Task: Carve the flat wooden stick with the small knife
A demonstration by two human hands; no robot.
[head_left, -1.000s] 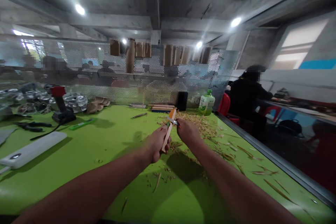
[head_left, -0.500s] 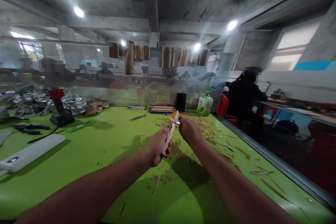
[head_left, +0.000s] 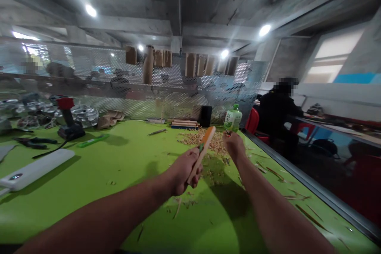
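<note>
In my left hand (head_left: 185, 170) is a flat piece of wood (head_left: 205, 149), tilted up and away, with an orange-tinted far end and a small green mark near my thumb. My fingers are wrapped round its lower part. My right hand (head_left: 234, 144) is closed on a small knife (head_left: 228, 132), of which only a dark, thin bit shows above the fist; the rest is hidden. The knife stands to the right of the wood, apart from it. Beneath and beyond both hands, wood shavings (head_left: 218, 143) are scattered over the green table (head_left: 119, 190).
A green-capped bottle (head_left: 233, 117) and a black upright object (head_left: 205, 116) stand at the back, beside stacked wooden strips (head_left: 184, 124). On the left are a cordless drill (head_left: 69, 119), pliers (head_left: 35, 142), a green cutter (head_left: 93, 140) and a white handled block (head_left: 38, 170). A person (head_left: 279, 107) sits at the right.
My right hand has moved right, taking the knife off the wood, where its blade lay across the upper part. My left hand and the wood have shifted slightly right.
</note>
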